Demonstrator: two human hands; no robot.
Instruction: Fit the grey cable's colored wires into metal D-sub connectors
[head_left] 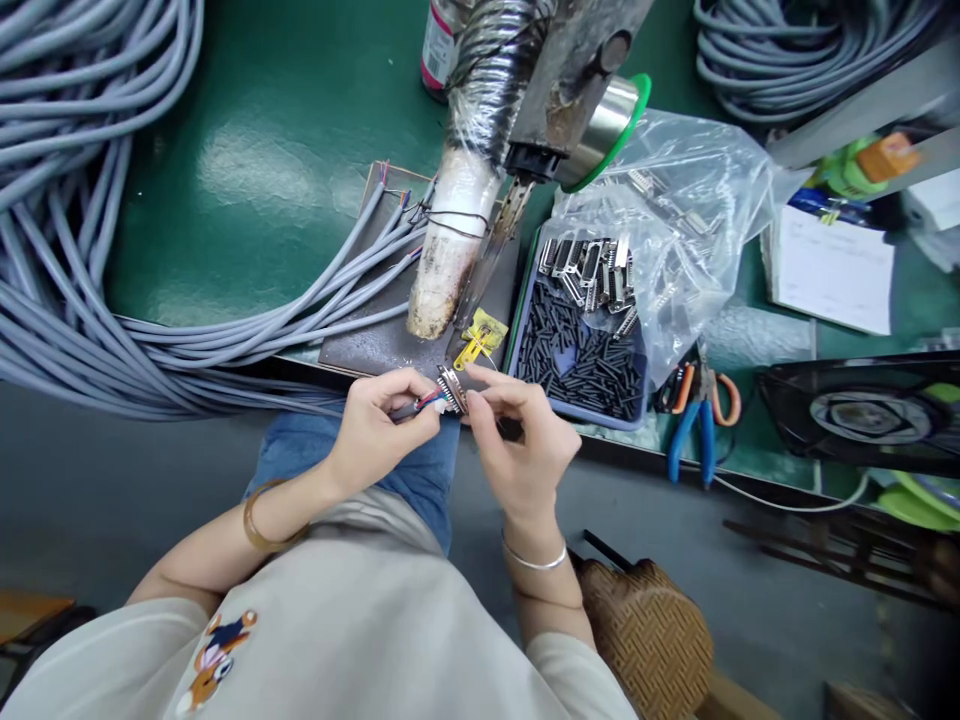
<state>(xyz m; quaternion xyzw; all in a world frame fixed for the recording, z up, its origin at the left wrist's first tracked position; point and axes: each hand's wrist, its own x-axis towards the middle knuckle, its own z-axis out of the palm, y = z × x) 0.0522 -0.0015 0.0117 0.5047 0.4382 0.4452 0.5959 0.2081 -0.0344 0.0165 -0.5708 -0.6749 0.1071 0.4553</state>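
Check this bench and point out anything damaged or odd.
The wrapped duct over the dark board stands out: its white lower end is stained brown, perhaps scorched, and its wrapping looks crinkled and makeshift.

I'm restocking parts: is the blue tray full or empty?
Not empty, nor quite full: black pieces and metal connectors cover most of the blue tray, though a bare patch shows.

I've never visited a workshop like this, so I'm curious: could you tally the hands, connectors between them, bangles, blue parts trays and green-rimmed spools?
Hands: 2 (left hand, right hand)
Connector between them: 1
Bangles: 2 (brown bangle, silver bangle)
Blue parts tray: 1
Green-rimmed spool: 1
Total: 7
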